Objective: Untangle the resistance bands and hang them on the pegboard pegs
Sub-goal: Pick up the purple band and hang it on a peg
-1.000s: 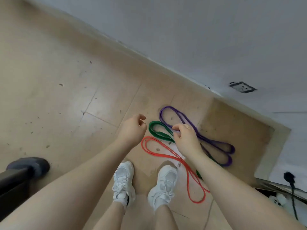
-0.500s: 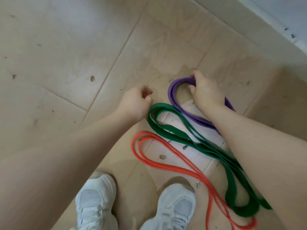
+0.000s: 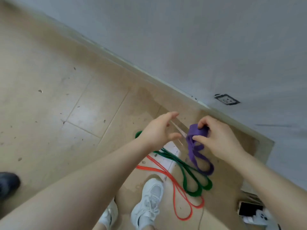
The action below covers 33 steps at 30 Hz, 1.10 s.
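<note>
- Overhead, the right hand (image 3: 221, 138) is pinching the purple band (image 3: 197, 146), lifting it above the floor (image 3: 58, 105).
- Left hand (image 3: 157, 130) is hovering beside it, fingers spread, holding nothing.
- Green band (image 3: 189, 178) and orange band (image 3: 176, 190) are lying by white shoes (image 3: 147, 203).

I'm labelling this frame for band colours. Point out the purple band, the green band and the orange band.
purple band (image 3: 197, 131): head view, on the bunched top held in the right hand.
green band (image 3: 184, 178): head view, on a strand lying on the floor.
orange band (image 3: 174, 185): head view, on its long strand beside the shoe.
</note>
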{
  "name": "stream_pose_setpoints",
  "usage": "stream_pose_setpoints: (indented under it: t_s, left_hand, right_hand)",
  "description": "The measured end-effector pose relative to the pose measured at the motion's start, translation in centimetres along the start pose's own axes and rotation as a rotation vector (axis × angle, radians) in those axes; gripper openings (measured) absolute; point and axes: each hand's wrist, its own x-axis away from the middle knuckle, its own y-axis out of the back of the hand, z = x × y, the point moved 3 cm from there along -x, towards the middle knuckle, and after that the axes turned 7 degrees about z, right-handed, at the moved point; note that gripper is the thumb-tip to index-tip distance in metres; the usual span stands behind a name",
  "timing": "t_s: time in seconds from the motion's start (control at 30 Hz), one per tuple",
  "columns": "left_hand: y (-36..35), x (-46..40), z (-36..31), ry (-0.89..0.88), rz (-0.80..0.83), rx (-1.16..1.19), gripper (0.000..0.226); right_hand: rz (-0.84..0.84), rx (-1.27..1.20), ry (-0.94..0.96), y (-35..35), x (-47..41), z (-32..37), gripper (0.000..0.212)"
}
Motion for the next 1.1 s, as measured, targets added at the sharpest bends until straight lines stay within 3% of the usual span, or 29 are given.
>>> stream_pose_setpoints:
  t_s: [0.2,0.37,0.5,0.63,0.83,1.1]
  left_hand:
    - [2.9,8.9,-14.8,-0.191,0.072,-0.042,0.069]
    - [4.6,18.5,-24.6,-0.354,0.15,-0.176,0.066]
    - [6.8,24.2,-30.3,-0.466,0.07,-0.221,0.058]
    - [9.3,28.5,-36.7,-0.613,-0.062,-0.233,0.035]
    - [8.8,33.0,-44.7,-0.828,-0.069,-0.245,0.026]
    - [1.6,33.7,-53.3,-0.875,-0.035,-0.134,0.021]
  right_hand:
    - [-0.023,0.089,-0.001,11.6,13.2,5.2,0.025]
    - [-0.325,-0.012,0.062,19.2,25.1,12.0,0.029]
    - [-0.477,-0.255,0.092,23.9,31.9,15.6,0.028]
    - [-0.644,-0.402,0.138,27.7,37.0,17.5,0.029]
    - [-0.821,-0.488,0.217,31.4,43.4,17.8,0.027]
    - [-0.955,-0.525,0.258,34.9,48.9,12.0,0.023]
